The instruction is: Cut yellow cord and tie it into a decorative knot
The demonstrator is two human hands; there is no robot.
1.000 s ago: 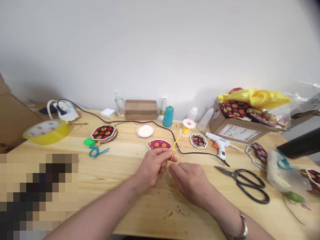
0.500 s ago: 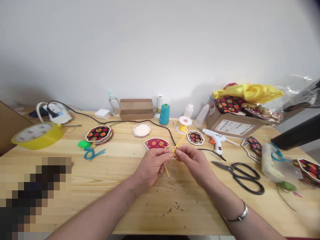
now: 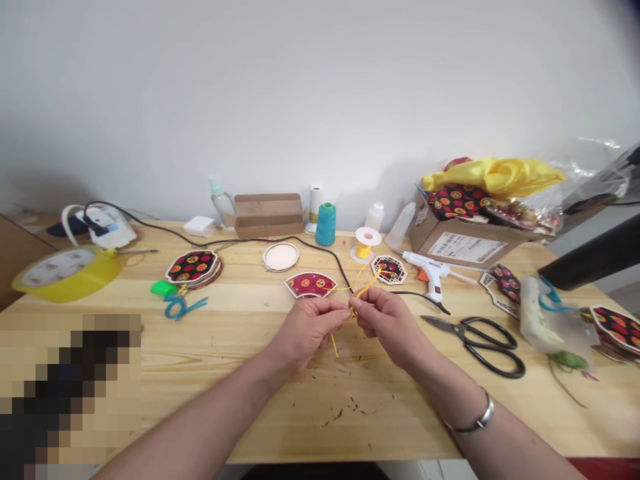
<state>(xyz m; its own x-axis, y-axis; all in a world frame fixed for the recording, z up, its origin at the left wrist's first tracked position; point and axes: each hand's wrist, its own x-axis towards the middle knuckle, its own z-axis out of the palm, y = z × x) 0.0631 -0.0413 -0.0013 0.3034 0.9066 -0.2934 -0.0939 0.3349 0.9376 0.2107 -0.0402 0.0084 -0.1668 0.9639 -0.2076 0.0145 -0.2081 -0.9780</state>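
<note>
Both of my hands meet over the wooden table, pinching a yellow cord between fingertips. My left hand [image 3: 314, 328] is closed on it, with a loose end hanging below the fingers. My right hand [image 3: 384, 321] is closed too, and a braided-looking length of the yellow cord [image 3: 370, 285] sticks out above it toward the upper right. The exact point where the fingertips grip is partly hidden. Just beyond my left hand lies a fan-shaped red patterned piece [image 3: 306, 285]. Behind my right hand are an octagonal patterned piece [image 3: 389, 269] and a spool of yellow cord [image 3: 365, 245].
Black-handled scissors [image 3: 475, 340] and a white glue gun [image 3: 431, 273] lie at right, near a cardboard box [image 3: 450, 245] of fabric. At left are a yellow tape roll [image 3: 65, 273], stacked patterned pieces [image 3: 193, 268] and small blue scissors [image 3: 183, 307]. A teal thread cone [image 3: 326, 225] stands behind.
The braided cord above my right hand now leans further right, toward the octagonal piece. My right hand has turned slightly; the left stays nearly in place. The view has shifted a little.
</note>
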